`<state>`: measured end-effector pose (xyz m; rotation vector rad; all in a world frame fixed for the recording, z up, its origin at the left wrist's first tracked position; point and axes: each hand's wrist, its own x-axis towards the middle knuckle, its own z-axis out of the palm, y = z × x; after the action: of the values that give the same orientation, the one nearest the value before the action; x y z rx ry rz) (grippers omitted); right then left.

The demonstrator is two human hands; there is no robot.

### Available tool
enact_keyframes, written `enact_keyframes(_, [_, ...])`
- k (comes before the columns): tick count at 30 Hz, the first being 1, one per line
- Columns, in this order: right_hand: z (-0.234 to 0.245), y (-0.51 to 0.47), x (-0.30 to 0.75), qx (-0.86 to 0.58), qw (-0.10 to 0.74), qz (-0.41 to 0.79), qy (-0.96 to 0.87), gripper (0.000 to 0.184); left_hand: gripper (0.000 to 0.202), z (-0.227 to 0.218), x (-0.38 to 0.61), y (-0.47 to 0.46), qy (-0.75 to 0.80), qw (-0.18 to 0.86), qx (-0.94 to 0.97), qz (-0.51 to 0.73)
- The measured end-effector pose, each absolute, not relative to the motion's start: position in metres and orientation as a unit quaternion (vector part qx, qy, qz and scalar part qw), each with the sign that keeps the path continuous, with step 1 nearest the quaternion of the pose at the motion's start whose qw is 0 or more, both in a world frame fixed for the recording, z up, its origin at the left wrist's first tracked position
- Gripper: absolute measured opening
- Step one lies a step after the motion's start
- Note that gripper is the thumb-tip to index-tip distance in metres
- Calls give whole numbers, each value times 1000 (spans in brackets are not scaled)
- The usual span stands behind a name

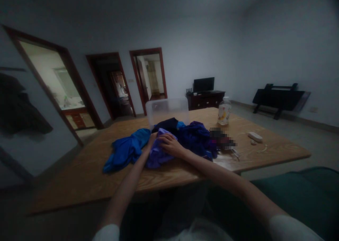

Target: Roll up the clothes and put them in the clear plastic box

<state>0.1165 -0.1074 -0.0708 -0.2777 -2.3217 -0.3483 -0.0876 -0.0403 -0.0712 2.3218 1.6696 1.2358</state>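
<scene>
A pile of clothes lies on the wooden table [79, 170]. My left hand [152, 139] reaches into it at the upper edge of a light purple garment [156, 154], fingers curled into the cloth. My right hand [171, 144] rests on top of the same purple garment with fingers bent and pressed on it. A bright blue garment [127, 150] lies to the left, and a dark blue-purple heap [197, 136] to the right. Behind the pile stands a clear plastic bin [167, 110].
A plastic bottle [224, 111] stands at the table's far right. A small white object [254, 136] lies near the right edge. A dark cabinet with a screen [205, 92] and a black stand [279, 96] sit by the far wall. Doorways open at the left.
</scene>
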Motion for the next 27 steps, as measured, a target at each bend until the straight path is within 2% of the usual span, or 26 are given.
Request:
enact_keyframes(3, [-74,-106,114,-129,411,-65,-900,19,26,-74,-81,-42,531,47,767,357])
enact_keyframes(8, [-69,-94,122,-269,560,125,-773,12,32,-73,-77,-62,510,46,797,321])
enact_keyframes(13, [-58,-64,142,-330,658,253,-628,32,40,-62,-72,-86,472,-34,809,348])
enact_keyframes(17, [-65,-53,146,-345,640,296,-620,36,44,-59,-70,-91,440,-65,815,372])
enact_keyframes(22, [-86,-67,129,-290,524,227,-768,20,51,-65,-62,-90,439,-94,812,373])
enact_keyframes(24, [-93,-69,123,-273,500,220,-791,22,45,-66,-58,-91,445,-101,811,366])
enact_keyframes(27, [-98,-64,121,-271,519,253,-770,24,33,-65,-55,-92,451,-95,810,363])
